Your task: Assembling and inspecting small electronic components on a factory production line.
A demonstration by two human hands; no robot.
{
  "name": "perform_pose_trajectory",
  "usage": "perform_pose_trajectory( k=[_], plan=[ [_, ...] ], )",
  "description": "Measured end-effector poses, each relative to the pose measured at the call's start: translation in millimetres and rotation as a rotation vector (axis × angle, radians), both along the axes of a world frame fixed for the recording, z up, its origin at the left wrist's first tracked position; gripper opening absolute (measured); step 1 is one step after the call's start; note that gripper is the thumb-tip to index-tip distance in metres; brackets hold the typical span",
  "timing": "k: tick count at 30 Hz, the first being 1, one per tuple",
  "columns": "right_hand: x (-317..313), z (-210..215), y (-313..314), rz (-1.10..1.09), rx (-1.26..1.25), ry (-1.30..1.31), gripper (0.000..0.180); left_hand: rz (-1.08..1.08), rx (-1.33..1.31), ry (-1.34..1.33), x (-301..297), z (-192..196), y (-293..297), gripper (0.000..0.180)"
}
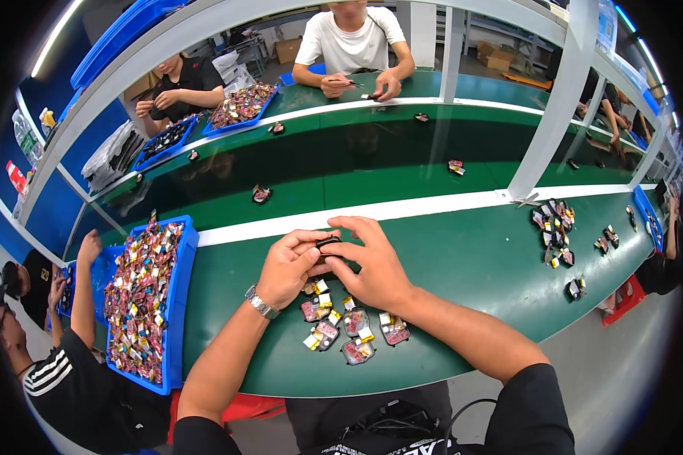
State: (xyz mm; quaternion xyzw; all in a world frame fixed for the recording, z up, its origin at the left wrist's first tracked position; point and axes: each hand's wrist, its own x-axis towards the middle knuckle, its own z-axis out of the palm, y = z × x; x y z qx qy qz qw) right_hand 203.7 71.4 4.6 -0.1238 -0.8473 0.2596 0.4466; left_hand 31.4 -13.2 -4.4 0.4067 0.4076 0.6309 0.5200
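Small dark part sits pinched between the fingers of the left hand and right hand, mostly hidden so its shape is hard to make out, above the green surface. At 6 o'clock of it lie loose red-and-yellow pieces. At 9 o'clock, a blue tray is heaped with similar pieces

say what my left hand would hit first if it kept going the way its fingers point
The left hand points right, toward the small dark part pinched between both hands; just behind that is the right hand. Depth is hard to judge.
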Motion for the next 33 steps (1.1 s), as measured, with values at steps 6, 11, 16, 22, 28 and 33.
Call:
perform_pose_trajectory(
  k=[6, 11, 16, 22, 28, 33],
  plan=[
    [-0.6, -3.7, 0.6, 0.017, -0.111, 0.06, 0.014, -0.049, -0.001, -0.034, 0.5, -1.9, 1.4, 0.026],
    [-1.3, -7.3, 4.1, 0.035, -0.149, 0.049, 0.016, -0.061, 0.011, -0.09, -1.4, -6.1, 1.0, 0.026],
    [-4.5, -5.2, 1.1, 0.059, -0.137, 0.038, 0.018, -0.001, 0.02, -0.083, 0.3, -9.2, -0.6, 0.026],
    [-1.8, -1.8, 7.4, 0.032, -0.076, -0.035, 0.018, 0.028, -0.013, -0.048, 8.1, -1.8, 3.2, 0.028],
    [-1.2, 3.4, 10.3, -0.023, 0.026, 0.036, 0.01, 0.047, -0.049, -0.039, 8.0, 1.7, 2.4, 0.028],
    [-2.7, 1.5, 13.7, -0.067, 0.099, 0.051, 0.016, 0.025, -0.058, -0.053, 11.0, 2.6, 2.9, 0.029]
  ],
)
